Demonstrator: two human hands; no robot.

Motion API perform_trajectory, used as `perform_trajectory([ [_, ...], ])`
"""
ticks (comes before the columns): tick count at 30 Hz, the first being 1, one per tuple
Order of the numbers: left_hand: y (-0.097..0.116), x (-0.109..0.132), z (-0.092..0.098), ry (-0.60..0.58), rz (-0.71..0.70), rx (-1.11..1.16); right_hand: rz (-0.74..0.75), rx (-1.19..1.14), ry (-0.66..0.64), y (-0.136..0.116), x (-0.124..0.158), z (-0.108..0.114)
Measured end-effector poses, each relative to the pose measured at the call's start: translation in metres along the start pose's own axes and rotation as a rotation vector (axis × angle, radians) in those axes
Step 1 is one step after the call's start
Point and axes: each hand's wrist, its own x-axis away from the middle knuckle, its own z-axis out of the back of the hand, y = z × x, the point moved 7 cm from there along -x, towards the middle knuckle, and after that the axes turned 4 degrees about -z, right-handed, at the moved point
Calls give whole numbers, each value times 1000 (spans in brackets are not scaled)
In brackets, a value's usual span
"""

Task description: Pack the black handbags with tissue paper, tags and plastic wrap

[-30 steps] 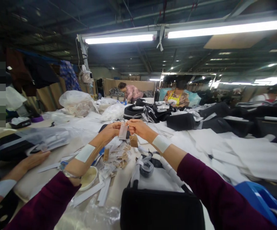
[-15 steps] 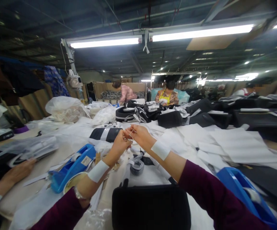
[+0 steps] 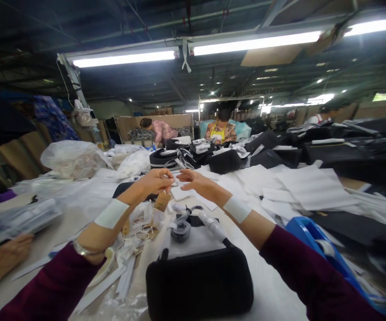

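Observation:
My left hand [image 3: 157, 182] is raised over the table with thumb and fingers pinched together; what they hold is too small to make out. Just under its fingertips shows a brown card tag [image 3: 162, 202], and I cannot tell whether it hangs from the hand. Facing it across a small gap, my right hand [image 3: 195, 182] has its fingers stretched apart and holds nothing visible. Below both hands stands a black bag [image 3: 199, 283]. Behind its top edge lie a plastic-wrapped handle [image 3: 213, 226] and a coiled grey strap [image 3: 180, 231].
Strings and paper scraps [image 3: 142, 225] lie left of the bag, near a tape roll [image 3: 108, 267]. A blue tape dispenser [image 3: 316, 249] stands at right. White sheets [image 3: 310, 187] and piled black bags [image 3: 226, 159] lie beyond. A co-worker's hand [image 3: 15, 249] touches a bagged item at left.
My hands, close together over a thin white string before, have drawn apart, and my right fingers have spread. The view has shifted. The left blue dispenser is mostly hidden by my arm.

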Motion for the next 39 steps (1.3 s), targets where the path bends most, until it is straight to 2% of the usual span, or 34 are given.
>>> perform_trajectory([
  [2,7,0,-7,-94,12,8,98,51,-239,-8,1,-22],
  [4,12,0,-10,-129,-6,32,153,81,-385,-10,1,-39],
  [7,15,1,-11,-126,-26,96,188,57,-415,-6,-5,-50],
  [11,24,4,-10,-106,-89,122,204,43,-454,1,-4,-52],
  [16,48,6,-3,32,-197,213,130,45,-507,15,1,-42],
  [20,50,-4,-1,128,-248,192,147,37,-482,14,7,-32],
  [24,29,-19,3,232,-290,367,215,-89,-261,7,4,-7],
  [27,1,-33,-1,246,-227,618,158,-167,-79,17,-1,19],
  [30,-27,-47,-12,276,-150,766,94,-250,25,30,-4,45],
  [34,-65,-69,-34,354,-47,702,26,-380,48,43,-10,75],
  [37,-92,-83,-58,323,28,552,-34,-176,126,45,-15,102],
  [39,-109,-90,-79,235,92,395,-48,2,231,43,-17,126],
])
